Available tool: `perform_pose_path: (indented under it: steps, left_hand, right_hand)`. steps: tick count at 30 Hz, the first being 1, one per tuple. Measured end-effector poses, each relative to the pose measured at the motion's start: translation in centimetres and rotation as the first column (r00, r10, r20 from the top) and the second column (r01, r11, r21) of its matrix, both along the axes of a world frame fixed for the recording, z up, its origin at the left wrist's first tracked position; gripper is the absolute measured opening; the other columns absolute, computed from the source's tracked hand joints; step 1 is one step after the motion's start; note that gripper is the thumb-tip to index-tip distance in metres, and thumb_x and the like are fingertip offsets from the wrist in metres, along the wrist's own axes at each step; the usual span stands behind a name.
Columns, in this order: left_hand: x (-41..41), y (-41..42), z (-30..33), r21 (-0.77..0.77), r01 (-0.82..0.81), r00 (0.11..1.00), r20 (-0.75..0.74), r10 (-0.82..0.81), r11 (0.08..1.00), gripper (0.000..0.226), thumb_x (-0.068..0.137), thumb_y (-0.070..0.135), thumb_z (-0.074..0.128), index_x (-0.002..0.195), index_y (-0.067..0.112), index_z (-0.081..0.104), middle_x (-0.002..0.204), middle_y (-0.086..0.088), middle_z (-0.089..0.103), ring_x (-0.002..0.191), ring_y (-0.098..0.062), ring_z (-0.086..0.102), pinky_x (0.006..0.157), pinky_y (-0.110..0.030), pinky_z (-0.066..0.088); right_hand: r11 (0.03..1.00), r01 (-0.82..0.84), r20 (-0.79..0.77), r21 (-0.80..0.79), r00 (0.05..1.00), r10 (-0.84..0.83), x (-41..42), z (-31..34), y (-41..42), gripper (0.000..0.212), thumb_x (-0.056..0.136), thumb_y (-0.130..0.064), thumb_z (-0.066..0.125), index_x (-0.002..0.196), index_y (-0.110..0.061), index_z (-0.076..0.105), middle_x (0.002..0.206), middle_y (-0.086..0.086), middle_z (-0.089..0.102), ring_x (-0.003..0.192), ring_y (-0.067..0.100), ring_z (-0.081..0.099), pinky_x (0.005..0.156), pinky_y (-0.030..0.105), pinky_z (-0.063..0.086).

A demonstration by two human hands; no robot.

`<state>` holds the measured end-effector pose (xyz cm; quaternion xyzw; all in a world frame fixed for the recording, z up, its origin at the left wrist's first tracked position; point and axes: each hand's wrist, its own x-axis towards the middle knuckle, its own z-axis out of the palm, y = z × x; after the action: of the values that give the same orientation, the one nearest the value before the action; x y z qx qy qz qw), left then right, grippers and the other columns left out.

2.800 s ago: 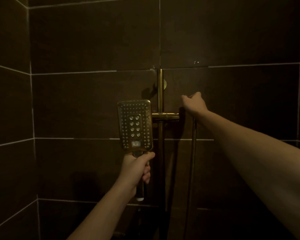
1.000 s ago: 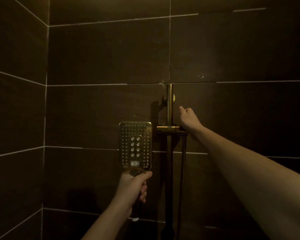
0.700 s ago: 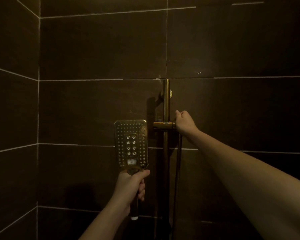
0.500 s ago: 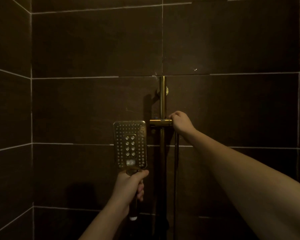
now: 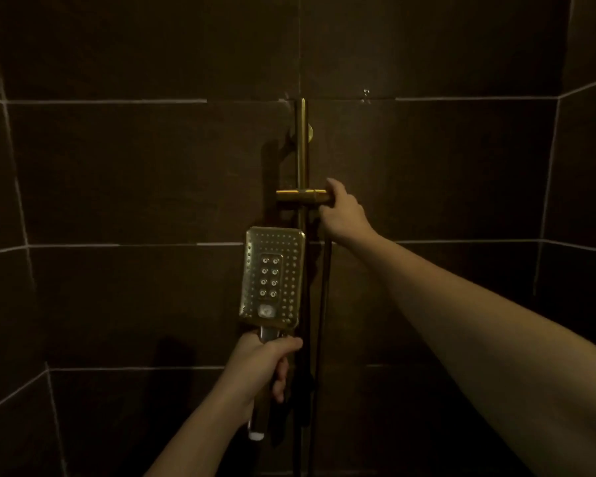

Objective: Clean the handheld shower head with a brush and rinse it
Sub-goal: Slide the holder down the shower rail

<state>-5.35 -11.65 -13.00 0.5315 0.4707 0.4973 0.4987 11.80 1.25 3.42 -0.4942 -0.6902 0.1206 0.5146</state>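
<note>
The handheld shower head (image 5: 272, 277) is a gold rectangular plate with rows of nozzles, held upright with its face toward me. My left hand (image 5: 260, 366) is closed around its handle just below the plate. My right hand (image 5: 341, 215) reaches up and grips the right end of the gold slider bracket (image 5: 300, 195) on the vertical rail (image 5: 301, 149). The dark hose (image 5: 324, 321) hangs down from under my right hand. No brush is in view.
Dark brown wall tiles with pale grout lines (image 5: 117, 244) surround the rail on three sides. The rail's wall mount (image 5: 309, 133) sits near its top. The light is dim.
My right hand moved left from the wall onto the slider bracket's right end and closed on it. My left hand kept the shower head upright, now lower relative to the bracket.
</note>
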Motion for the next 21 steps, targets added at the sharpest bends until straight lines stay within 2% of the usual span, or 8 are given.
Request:
perform_pose_path:
  steps: [2,6,10,12,14,16,19,21]
  left_hand:
    - [1.2,-1.0,-2.1,-0.018,0.051,0.997,-0.053,-0.052,0.999,0.026,0.092,0.019,0.074,0.071,0.011,0.062,0.051,-0.005,0.05,0.036,-0.017,0.043,0.04,-0.025,0.039]
    - [4.5,-3.2,-7.7,-0.052,0.171,0.97,-0.164,-0.177,0.984,0.031,0.092,0.019,0.075,0.066,0.012,0.061,0.048,-0.006,0.051,0.035,-0.018,0.046,0.04,-0.026,0.04]
    - [9.4,-5.6,-13.2,-0.095,0.286,0.925,-0.233,-0.3,0.954,0.021,0.093,0.019,0.075,0.077,0.01,0.064,0.048,-0.003,0.053,0.036,-0.015,0.048,0.04,-0.026,0.042]
    - [12.3,-7.2,-15.2,-0.114,0.342,0.897,-0.257,-0.36,0.933,0.018,0.093,0.018,0.075,0.08,0.011,0.065,0.045,-0.001,0.053,0.035,-0.014,0.048,0.039,-0.026,0.041]
    - [15.3,-8.9,-16.6,-0.136,0.408,0.866,-0.256,-0.429,0.903,0.012,0.094,0.017,0.074,0.086,0.01,0.067,0.045,0.0,0.053,0.034,-0.014,0.048,0.038,-0.025,0.04]
    - [18.3,-10.6,-17.4,-0.162,0.478,0.83,-0.239,-0.504,0.863,0.008,0.095,0.017,0.072,0.092,0.011,0.068,0.046,0.001,0.054,0.035,-0.013,0.048,0.037,-0.025,0.04]
    - [22.6,-13.1,-18.1,-0.181,0.569,0.773,-0.215,-0.597,0.802,0.006,0.095,0.02,0.072,0.097,0.015,0.07,0.047,0.004,0.056,0.039,-0.012,0.051,0.039,-0.025,0.042]
    - [25.0,-14.6,-18.6,-0.169,0.621,0.738,-0.203,-0.643,0.766,0.004,0.095,0.019,0.072,0.095,0.016,0.071,0.047,0.005,0.057,0.039,-0.011,0.053,0.04,-0.025,0.044]
  right_hand:
    - [1.0,0.006,0.05,0.014,0.999,-0.007,2.0,-3.2,-3.0,0.065,0.092,-0.028,0.055,0.15,-0.036,0.027,0.147,0.007,0.037,0.13,0.029,0.041,0.105,0.05,0.042]
    - [0.982,0.191,0.108,-0.012,0.976,-0.189,8.1,-13.7,-10.7,0.05,0.09,-0.031,0.063,0.136,-0.027,0.045,0.133,-0.003,0.044,0.123,0.017,0.046,0.102,0.034,0.041]
    - [0.88,0.364,0.211,-0.306,0.927,-0.31,16.6,-24.3,-19.8,0.05,0.09,-0.032,0.066,0.136,-0.026,0.046,0.136,-0.006,0.044,0.123,0.012,0.047,0.1,0.033,0.047]
    - [0.811,0.432,0.26,-0.394,0.899,-0.352,20.7,-28.0,-24.8,0.046,0.09,-0.034,0.066,0.133,-0.03,0.048,0.131,-0.012,0.043,0.12,0.008,0.048,0.091,0.025,0.049]
    - [0.723,0.55,0.336,-0.417,0.833,-0.44,24.1,-30.1,-30.2,0.035,0.089,-0.036,0.066,0.122,-0.035,0.054,0.121,-0.017,0.044,0.109,0.005,0.052,0.077,0.019,0.05]
    - [0.652,0.628,0.408,-0.425,0.776,-0.481,27.0,-30.9,-35.8,0.022,0.089,-0.033,0.065,0.109,-0.041,0.058,0.113,-0.021,0.048,0.097,0.002,0.056,0.073,0.022,0.055]
    - [0.598,0.661,0.55,-0.453,0.735,-0.396,30.4,-30.5,-45.3,0.028,0.087,-0.023,0.066,0.102,-0.046,0.059,0.104,-0.022,0.054,0.091,-0.001,0.06,0.076,0.025,0.056]
    - [0.553,0.743,0.658,-0.376,0.634,-0.406,31.9,-30.2,-51.3,0.032,0.082,-0.017,0.071,0.103,-0.04,0.062,0.101,-0.019,0.058,0.087,0.001,0.062,0.074,0.027,0.056]
